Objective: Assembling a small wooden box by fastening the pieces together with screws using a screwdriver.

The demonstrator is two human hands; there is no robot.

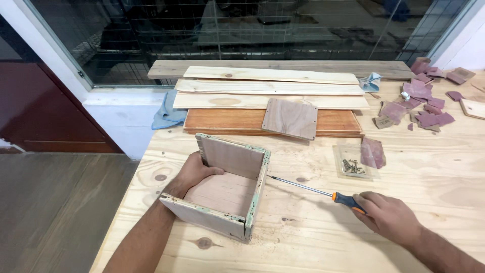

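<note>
- Pale pine plank desk (434,192): big, flat. Left edge runs diagonally close to the box, drop to floor there. Most open room is front-centre and right of the box.
- Stack of long pale boards over an orange-brown board (227,121) at the back, w/ a small square ply panel (290,119) leaning on top. Blocks any push rearward.
- Open-sided box of thin ply panels w/ green-stained edges (230,189): sits front-left on desk, near the left edge. Looks light and stiff, but only partly walled, so prob. racks if squeezed across open sides. Edges rough, splintery. Best hold: base or a corner joint, not a free panel end.
- Left hand (194,172): reaches into the box from the open left side, fingers curled loosely against the back wall, palm down on the base; bracing it.
- Right hand (386,215): fingers closed round the orange-and-black handle of the long thin-shaft screwdriver (308,188). Shaft lies low over desk, tip just beside the box's right wall. Rigid, handle looks grippy.
- Purple-brown sandpaper scraps (424,108) scattered far right; keep sweep clear.
- Clear plastic bag of screws (352,164), right of tip; small, will scatter.
</note>
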